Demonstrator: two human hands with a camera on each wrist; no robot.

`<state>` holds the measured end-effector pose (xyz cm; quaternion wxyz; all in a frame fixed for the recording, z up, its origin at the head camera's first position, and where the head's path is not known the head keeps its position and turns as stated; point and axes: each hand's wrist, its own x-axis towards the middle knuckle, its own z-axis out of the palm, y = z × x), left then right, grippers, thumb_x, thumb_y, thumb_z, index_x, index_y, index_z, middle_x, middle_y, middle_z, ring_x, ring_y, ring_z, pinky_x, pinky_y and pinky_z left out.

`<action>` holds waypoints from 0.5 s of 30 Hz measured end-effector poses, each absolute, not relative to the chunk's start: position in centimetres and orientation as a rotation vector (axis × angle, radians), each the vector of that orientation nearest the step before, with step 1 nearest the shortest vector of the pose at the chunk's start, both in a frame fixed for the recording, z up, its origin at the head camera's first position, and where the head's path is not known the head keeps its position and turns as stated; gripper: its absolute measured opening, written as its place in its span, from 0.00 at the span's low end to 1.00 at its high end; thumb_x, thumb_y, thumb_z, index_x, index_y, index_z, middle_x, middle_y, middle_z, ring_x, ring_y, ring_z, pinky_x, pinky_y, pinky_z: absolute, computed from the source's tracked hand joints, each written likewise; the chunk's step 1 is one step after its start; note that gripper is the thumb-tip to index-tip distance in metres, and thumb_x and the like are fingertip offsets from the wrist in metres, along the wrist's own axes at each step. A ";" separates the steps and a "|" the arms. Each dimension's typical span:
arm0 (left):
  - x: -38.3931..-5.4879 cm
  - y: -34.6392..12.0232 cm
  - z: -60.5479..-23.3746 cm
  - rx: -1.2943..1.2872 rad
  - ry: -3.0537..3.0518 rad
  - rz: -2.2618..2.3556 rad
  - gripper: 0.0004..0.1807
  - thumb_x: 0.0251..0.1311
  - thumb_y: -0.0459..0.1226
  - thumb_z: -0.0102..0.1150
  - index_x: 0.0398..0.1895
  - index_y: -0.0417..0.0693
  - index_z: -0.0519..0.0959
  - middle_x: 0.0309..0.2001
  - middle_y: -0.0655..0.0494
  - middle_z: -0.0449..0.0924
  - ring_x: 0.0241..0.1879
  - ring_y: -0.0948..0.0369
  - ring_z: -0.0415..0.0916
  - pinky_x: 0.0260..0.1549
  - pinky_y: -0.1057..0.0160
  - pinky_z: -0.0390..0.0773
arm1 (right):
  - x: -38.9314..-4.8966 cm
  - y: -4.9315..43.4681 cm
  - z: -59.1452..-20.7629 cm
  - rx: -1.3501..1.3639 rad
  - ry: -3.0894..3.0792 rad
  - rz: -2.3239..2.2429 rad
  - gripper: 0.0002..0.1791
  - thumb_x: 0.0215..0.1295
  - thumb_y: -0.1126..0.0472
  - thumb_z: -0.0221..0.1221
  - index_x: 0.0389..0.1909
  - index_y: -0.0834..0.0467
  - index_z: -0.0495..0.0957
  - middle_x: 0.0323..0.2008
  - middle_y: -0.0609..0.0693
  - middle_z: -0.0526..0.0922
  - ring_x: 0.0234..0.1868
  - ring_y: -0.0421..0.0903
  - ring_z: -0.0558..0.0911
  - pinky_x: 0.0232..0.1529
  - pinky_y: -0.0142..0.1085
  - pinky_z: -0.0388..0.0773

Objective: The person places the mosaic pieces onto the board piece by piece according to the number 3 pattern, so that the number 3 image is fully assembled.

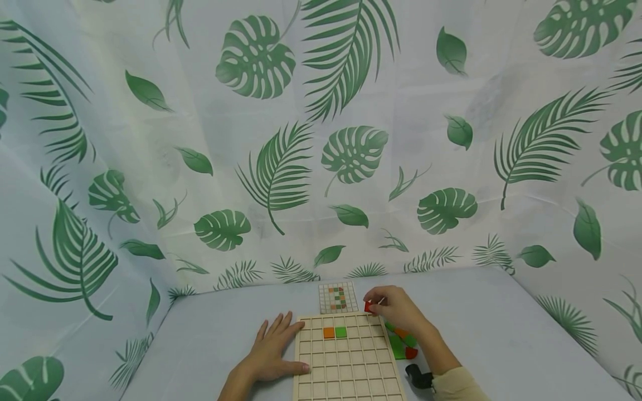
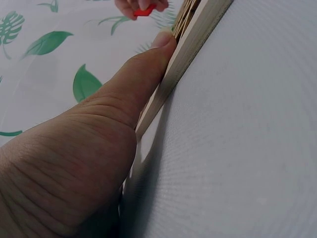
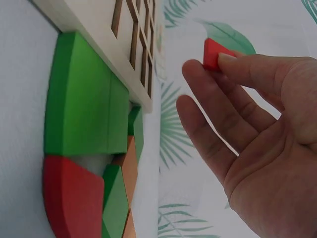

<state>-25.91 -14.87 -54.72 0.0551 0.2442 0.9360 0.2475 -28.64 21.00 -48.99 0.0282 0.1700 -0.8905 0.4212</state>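
Note:
A wooden grid board (image 1: 331, 356) lies on the table, with an orange square tile (image 1: 328, 332) and a green square tile (image 1: 341, 332) side by side in its upper cells. My left hand (image 1: 273, 352) rests along the board's left edge, fingers spread and thumb on the rim. In the left wrist view the thumb (image 2: 143, 69) presses against the board's side. My right hand (image 1: 398, 309) pinches a small red tile (image 3: 213, 53) between thumb and fingers, raised over the board's top right corner. The other fingers of that hand are loosely bent.
Behind the board lies a small pattern card (image 1: 338, 298) printed with a coloured design on a grid. Loose green tiles (image 3: 84, 99), a red piece with a rounded edge (image 3: 74, 198) and orange pieces (image 3: 128, 163) lie along the board's right side. A black object (image 1: 418, 377) is by the right wrist.

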 end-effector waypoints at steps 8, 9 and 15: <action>-25.8 -14.9 -54.7 0.742 2.838 0.762 0.58 0.49 0.74 0.66 0.81 0.60 0.62 0.84 0.42 0.47 0.84 0.39 0.41 0.76 0.25 0.33 | -28.6 20.3 -49.4 0.614 -2.779 1.294 0.08 0.70 0.69 0.63 0.47 0.60 0.87 0.40 0.46 0.88 0.39 0.40 0.83 0.42 0.32 0.83; -25.8 -14.9 -54.7 0.741 2.837 0.763 0.58 0.49 0.74 0.66 0.81 0.60 0.62 0.84 0.42 0.47 0.84 0.39 0.41 0.76 0.25 0.33 | -28.6 20.2 -49.5 0.615 -2.783 1.293 0.08 0.70 0.68 0.64 0.47 0.60 0.87 0.40 0.46 0.89 0.39 0.40 0.83 0.43 0.32 0.83; -25.8 -14.9 -54.5 0.734 2.832 0.766 0.58 0.49 0.74 0.66 0.81 0.60 0.62 0.84 0.42 0.47 0.84 0.39 0.41 0.76 0.25 0.32 | -28.4 19.7 -49.4 0.628 -2.798 1.263 0.08 0.70 0.68 0.64 0.47 0.60 0.87 0.38 0.46 0.88 0.38 0.42 0.83 0.40 0.33 0.82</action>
